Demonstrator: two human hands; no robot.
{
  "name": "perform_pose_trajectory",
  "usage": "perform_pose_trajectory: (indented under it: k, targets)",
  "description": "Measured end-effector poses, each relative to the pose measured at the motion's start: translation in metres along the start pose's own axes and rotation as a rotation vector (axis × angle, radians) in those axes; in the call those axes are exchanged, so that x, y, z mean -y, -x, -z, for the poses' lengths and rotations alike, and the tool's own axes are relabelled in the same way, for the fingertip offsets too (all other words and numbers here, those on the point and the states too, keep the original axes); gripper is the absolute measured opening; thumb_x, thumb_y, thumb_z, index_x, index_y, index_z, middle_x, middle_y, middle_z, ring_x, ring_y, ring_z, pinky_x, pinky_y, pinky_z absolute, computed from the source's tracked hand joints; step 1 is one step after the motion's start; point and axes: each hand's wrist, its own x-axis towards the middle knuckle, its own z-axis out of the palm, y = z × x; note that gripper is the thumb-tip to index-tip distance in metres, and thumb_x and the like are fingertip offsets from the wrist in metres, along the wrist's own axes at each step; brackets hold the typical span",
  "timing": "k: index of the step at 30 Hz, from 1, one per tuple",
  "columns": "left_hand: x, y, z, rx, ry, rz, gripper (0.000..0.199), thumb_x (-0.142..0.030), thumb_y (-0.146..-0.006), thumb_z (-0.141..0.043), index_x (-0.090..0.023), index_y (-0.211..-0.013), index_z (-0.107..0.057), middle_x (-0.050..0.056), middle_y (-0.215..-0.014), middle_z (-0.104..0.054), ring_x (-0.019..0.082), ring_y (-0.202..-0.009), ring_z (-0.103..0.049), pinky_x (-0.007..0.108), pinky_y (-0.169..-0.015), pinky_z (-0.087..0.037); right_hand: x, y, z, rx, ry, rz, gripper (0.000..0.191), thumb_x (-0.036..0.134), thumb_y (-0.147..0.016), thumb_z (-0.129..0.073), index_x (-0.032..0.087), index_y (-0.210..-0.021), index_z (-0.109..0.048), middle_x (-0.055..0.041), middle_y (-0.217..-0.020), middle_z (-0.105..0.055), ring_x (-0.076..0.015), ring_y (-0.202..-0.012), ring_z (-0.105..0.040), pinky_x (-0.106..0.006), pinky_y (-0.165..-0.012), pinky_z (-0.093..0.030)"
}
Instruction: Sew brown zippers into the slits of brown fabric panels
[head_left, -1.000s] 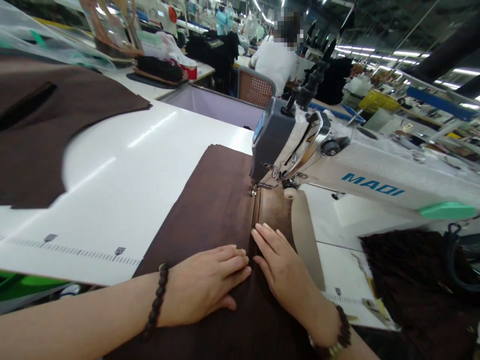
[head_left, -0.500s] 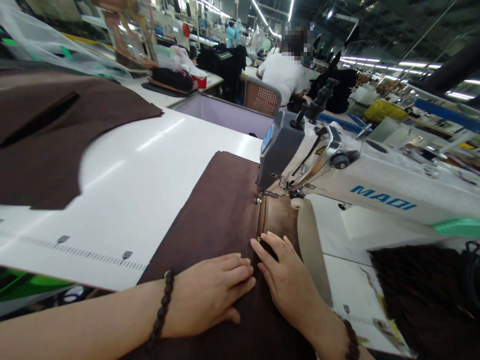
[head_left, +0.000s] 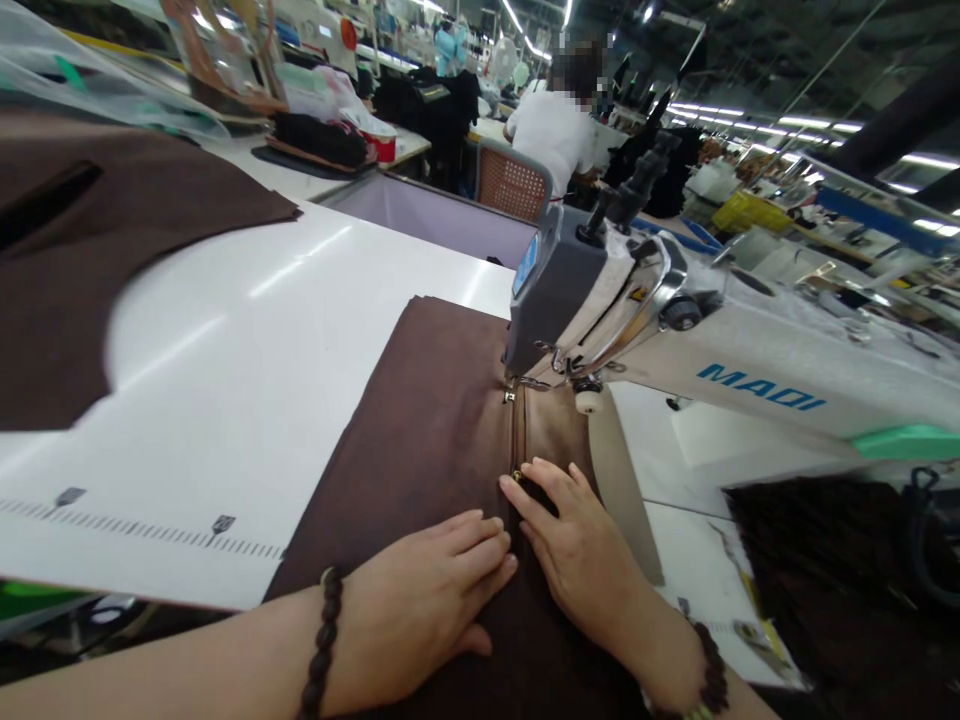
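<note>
A brown fabric panel (head_left: 405,440) lies on the white table, its far part under the presser foot (head_left: 510,394) of a sewing machine (head_left: 600,310). Along the panel runs a zipper (head_left: 517,430) with a small gold-coloured pull (head_left: 517,476). My left hand (head_left: 435,600) rests flat on the fabric left of the zipper line, fingers stretched out and lying side by side. Across from it, my right hand (head_left: 574,540) presses on the cloth with fingers spread, the fingertips beside the zipper pull. Neither hand grips anything that I can see.
Another brown fabric piece (head_left: 135,230) lies on the table (head_left: 255,400) at the left. Dark cloth (head_left: 817,570) sits at the right. Beyond the table are a lilac-walled bin (head_left: 442,215), a chair (head_left: 514,180) and a seated person in white (head_left: 551,130).
The view has shifted slightly, so the table and machine appear a little further left. Both hands stay on the fabric in nearly the same pose.
</note>
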Motion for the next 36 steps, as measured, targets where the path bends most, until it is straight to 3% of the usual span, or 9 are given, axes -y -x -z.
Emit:
perform_pose_trajectory:
  k: [7,20,26,36]
  targets:
    - [0.009,-0.002,-0.007,-0.04,0.004,-0.002,0.045,-0.045,-0.085,-0.054,-0.011,-0.115,-0.054,0.008,-0.116,-0.057,0.021,-0.111,-0.048,0.033,-0.102,-0.03,-0.006,-0.008,0.001,0.033,-0.033,-0.029,0.04,0.016,-0.091,-0.036,0.024,-0.129,-0.045,-0.008,-0.125,-0.048,-0.0223,-0.121,-0.04,-0.052,-0.102,-0.033]
    - [0.035,-0.016,-0.004,-0.026,-0.016,-0.006,0.045,-0.04,-0.082,-0.061,-0.009,-0.114,-0.054,0.009,-0.113,-0.058,0.024,-0.109,-0.049,0.035,-0.101,-0.034,-0.022,-0.03,-0.002,0.006,-0.051,-0.035,0.04,0.018,-0.091,-0.035,0.023,-0.13,-0.043,-0.0081,-0.128,-0.048,-0.0224,-0.122,-0.038,-0.051,-0.103,-0.031]
    - [0.044,-0.021,-0.001,-0.003,-0.023,-0.012,0.044,-0.038,-0.083,-0.059,-0.01,-0.116,-0.053,0.009,-0.115,-0.057,0.023,-0.109,-0.049,0.034,-0.101,-0.035,-0.025,-0.034,-0.008,-0.027,-0.064,-0.053,0.04,0.015,-0.091,-0.033,0.01,-0.129,-0.042,-0.0112,-0.133,-0.045,-0.0219,-0.127,-0.035,-0.05,-0.105,-0.03]
    - [0.059,-0.029,0.0,0.044,-0.053,-0.012,0.044,-0.037,-0.083,-0.059,-0.01,-0.117,-0.051,0.01,-0.114,-0.055,0.024,-0.109,-0.049,0.036,-0.1,-0.036,-0.023,-0.046,-0.008,-0.004,-0.023,-0.128,0.043,0.018,-0.09,-0.034,0.007,-0.131,-0.041,-0.0167,-0.134,-0.042,-0.0238,-0.127,-0.035,-0.052,-0.104,-0.03]
